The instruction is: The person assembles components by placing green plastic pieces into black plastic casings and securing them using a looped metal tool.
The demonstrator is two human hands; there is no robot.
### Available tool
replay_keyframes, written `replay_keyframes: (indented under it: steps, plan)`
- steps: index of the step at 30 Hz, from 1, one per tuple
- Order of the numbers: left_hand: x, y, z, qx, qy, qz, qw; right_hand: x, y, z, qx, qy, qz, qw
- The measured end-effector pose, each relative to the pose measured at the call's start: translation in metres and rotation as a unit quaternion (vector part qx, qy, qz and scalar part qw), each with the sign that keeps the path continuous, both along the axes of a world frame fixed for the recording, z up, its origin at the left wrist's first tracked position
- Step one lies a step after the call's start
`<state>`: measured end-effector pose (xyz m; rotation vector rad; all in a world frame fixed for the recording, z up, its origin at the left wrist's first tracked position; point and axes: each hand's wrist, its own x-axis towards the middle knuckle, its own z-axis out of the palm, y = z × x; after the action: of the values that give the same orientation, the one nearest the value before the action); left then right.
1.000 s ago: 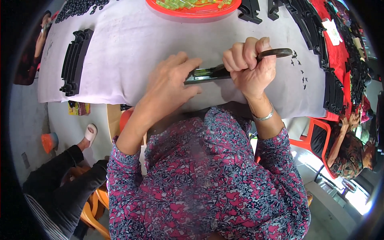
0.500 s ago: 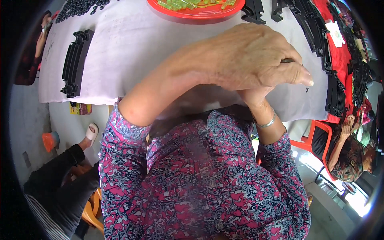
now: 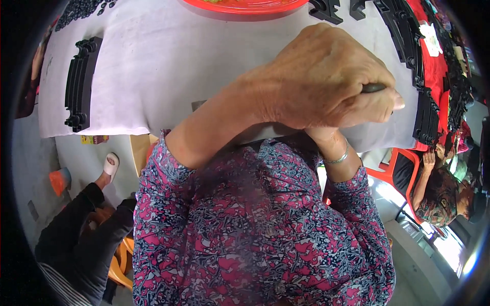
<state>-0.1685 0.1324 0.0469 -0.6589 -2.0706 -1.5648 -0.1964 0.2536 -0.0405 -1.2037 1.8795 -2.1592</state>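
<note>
My left hand (image 3: 334,76) reaches across to the right above the cloth-covered table, its fingers curled closed. Between thumb and fingers pokes the rounded end of a dark object (image 3: 373,88); the rest of it is hidden in the grip, so its kind cannot be made out. Only the wrist and heel of my right hand (image 3: 322,133) show, with a bracelet (image 3: 339,155) round the wrist. The fingers of that hand are covered by the left one, so what they hold is hidden. Near the left forearm a small grey edge (image 3: 198,105) peeks out.
A long black ribbed plastic part (image 3: 81,84) lies at the table's left. Small black pieces (image 3: 81,11) are heaped far left, near a red tray (image 3: 245,11). More black parts (image 3: 426,115) line the right edge. People sit at both sides, one by a red chair (image 3: 393,173).
My left hand has turned slightly, and more of the dark rounded end shows. The view has shifted, so the red tray sits higher and the left black part farther left.
</note>
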Motion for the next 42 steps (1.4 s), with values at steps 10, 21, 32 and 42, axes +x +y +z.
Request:
replay_keyframes:
  steps: [10,21,32,42]
  plan:
    - [0.031,-0.028,0.034,0.063,-0.170,-0.053,0.982,-0.015,-0.002,0.049,-0.184,-0.303,0.335,0.873]
    - [0.115,-0.038,-0.043,-0.166,-0.158,0.227,0.947,-0.075,0.034,0.051,0.449,-0.083,-0.041,0.889]
    - [0.124,-0.043,-0.064,-0.292,-0.171,0.268,0.902,-0.081,0.004,0.056,0.474,0.149,-0.021,0.868]
    - [0.119,-0.049,-0.074,-0.255,-0.157,0.256,0.919,-0.156,-0.146,0.038,0.326,0.344,-0.041,0.879]
